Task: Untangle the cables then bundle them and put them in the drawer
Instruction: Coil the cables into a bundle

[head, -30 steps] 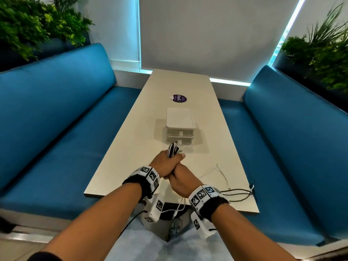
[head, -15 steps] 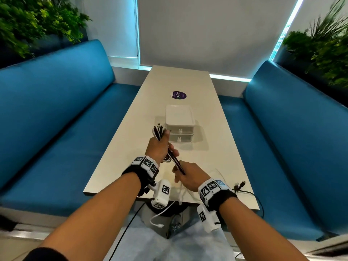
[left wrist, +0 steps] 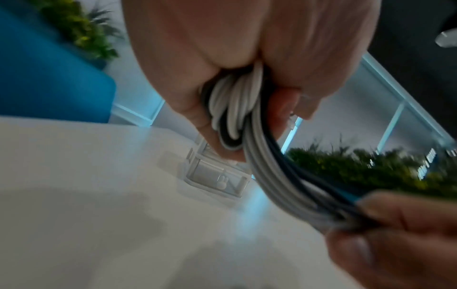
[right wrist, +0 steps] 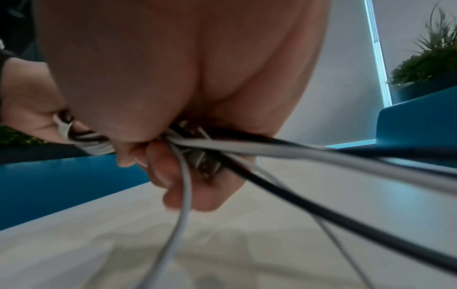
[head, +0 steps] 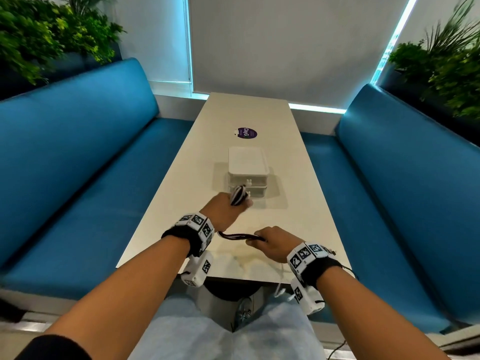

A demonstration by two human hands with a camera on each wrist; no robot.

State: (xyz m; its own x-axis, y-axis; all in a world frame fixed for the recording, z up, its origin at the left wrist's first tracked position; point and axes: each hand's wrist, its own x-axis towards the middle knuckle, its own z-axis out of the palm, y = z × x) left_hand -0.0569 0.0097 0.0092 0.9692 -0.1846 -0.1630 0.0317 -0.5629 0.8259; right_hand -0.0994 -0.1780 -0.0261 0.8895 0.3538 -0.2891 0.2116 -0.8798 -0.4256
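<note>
My left hand (head: 228, 207) grips a looped bundle of white and black cables (head: 237, 195), held up just in front of the small white two-drawer box (head: 248, 172); the left wrist view shows the coils (left wrist: 235, 105) clamped in its fist. From there the strands (head: 240, 236) run back to my right hand (head: 270, 244), which grips them near the table's front edge. In the right wrist view the loose tails (right wrist: 321, 154) stream out of that fist across the table. Both drawers look closed.
The long pale table (head: 181, 216) has a round purple sticker (head: 245, 133) beyond the drawer box. Blue benches (head: 78, 165) flank both sides, with plants behind them. A cable end (head: 331, 252) lies by my right wrist at the table's right edge.
My hands have drawn apart: the left moved forward and right with the coil, up to the drawer box, while the right pulled the strands back and right, now lying more level.
</note>
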